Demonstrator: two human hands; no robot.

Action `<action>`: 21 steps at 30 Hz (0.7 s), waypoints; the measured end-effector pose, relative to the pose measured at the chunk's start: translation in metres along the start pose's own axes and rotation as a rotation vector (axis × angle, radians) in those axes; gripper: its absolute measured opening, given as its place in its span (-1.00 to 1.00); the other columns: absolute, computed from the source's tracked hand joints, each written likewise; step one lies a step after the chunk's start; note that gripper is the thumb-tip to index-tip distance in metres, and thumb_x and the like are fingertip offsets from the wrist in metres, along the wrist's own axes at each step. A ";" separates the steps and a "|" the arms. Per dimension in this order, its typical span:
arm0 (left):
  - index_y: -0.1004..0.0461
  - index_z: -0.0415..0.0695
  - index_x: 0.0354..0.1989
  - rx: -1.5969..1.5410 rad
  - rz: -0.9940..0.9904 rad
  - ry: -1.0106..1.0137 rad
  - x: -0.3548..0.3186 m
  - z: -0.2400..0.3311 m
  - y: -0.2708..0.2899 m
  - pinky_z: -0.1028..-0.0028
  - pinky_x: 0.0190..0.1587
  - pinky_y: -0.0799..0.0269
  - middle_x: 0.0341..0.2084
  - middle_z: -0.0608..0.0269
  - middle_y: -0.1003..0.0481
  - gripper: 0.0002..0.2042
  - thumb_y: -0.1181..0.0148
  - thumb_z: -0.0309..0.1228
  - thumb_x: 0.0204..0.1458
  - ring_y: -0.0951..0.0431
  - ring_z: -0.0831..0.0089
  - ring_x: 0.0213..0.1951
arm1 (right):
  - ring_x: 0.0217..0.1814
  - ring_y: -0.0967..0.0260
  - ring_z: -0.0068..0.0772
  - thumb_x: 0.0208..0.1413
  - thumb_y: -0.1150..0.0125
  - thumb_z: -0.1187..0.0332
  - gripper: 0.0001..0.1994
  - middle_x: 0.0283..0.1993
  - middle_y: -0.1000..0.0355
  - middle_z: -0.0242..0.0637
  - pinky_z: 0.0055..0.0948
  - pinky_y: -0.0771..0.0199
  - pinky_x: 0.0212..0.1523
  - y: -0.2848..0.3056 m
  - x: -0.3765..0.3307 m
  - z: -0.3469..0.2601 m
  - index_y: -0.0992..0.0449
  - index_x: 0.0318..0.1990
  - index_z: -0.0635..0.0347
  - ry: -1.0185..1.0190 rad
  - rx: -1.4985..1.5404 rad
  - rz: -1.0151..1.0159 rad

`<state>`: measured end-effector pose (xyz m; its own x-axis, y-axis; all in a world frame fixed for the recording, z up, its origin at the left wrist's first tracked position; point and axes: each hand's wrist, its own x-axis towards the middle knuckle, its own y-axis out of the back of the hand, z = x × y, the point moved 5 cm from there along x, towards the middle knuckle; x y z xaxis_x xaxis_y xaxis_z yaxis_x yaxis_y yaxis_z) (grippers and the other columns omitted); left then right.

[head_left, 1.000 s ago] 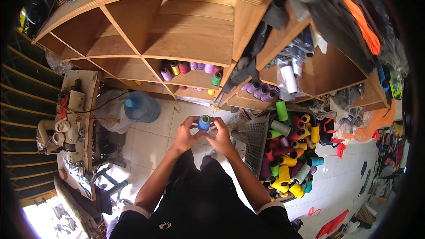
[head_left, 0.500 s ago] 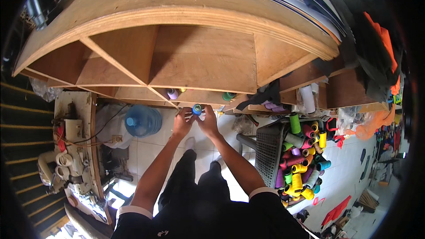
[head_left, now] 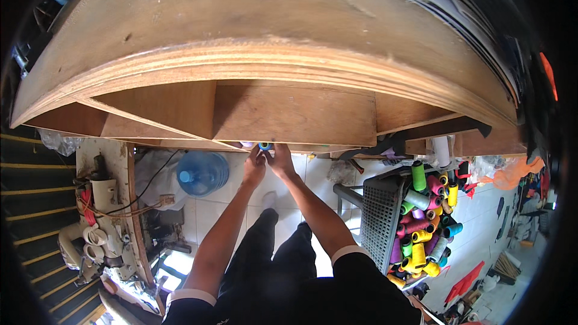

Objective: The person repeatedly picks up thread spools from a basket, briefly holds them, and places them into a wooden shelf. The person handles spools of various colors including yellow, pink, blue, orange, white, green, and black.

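Observation:
A blue spool of thread is pinched between my two hands at the edge of the lower part of the wooden shelf unit. My left hand is closed on its left side, and my right hand is closed on its right side. Just left of it, a lilac spool shows partly past the shelf board. The shelf above hides much of the lower compartment and some of my fingertips.
On the right stands a dark plastic crate heaped with spools of many colours. A blue water jug is on the floor to the left, near a sewing machine. The thick shelf top overhangs my hands.
Both hands have carried the blue spool forward to the shelf's lower edge, beside the lilac spool. My view has moved closer over the shelf top.

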<state>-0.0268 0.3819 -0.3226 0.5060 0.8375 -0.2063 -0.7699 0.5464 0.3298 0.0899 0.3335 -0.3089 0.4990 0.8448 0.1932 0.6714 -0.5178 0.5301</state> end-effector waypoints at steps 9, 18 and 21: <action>-0.42 -0.20 0.12 0.007 0.074 0.140 0.001 -0.005 0.013 0.26 0.01 -0.41 -0.09 -0.14 -0.53 -0.60 -0.04 -0.22 0.21 -0.51 0.02 0.04 | -0.03 -0.38 0.20 -0.04 -0.28 0.48 -0.56 -0.11 -0.42 0.13 -0.04 -0.39 -0.03 -0.021 0.005 0.002 -0.35 0.04 0.33 -0.065 -0.022 -0.066; -0.43 -0.23 0.10 0.132 0.089 0.088 -0.013 -0.008 0.020 0.22 0.02 -0.43 -0.07 -0.12 -0.52 -0.65 -0.04 -0.37 0.18 -0.53 -0.03 -0.01 | 0.23 -0.18 0.12 -0.04 -0.26 0.38 -0.61 0.13 -0.34 -0.02 -0.04 -0.18 0.23 -0.003 -0.019 -0.002 -0.46 0.01 0.16 -0.081 -0.296 -0.128; -0.39 -0.19 0.14 0.271 0.028 -0.037 -0.018 -0.008 0.019 0.17 0.06 -0.41 -0.02 -0.13 -0.49 -0.62 -0.03 -0.46 0.12 -0.51 -0.02 0.01 | 0.28 -0.11 0.04 -0.02 -0.22 0.34 -0.56 0.20 -0.29 -0.15 -0.01 -0.16 0.24 -0.001 -0.030 -0.008 -0.45 0.10 0.05 0.049 -0.461 -0.293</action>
<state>-0.0540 0.3775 -0.3199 0.5035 0.8486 -0.1620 -0.6540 0.4969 0.5704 0.0694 0.3094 -0.3083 0.2936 0.9558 0.0161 0.4632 -0.1570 0.8723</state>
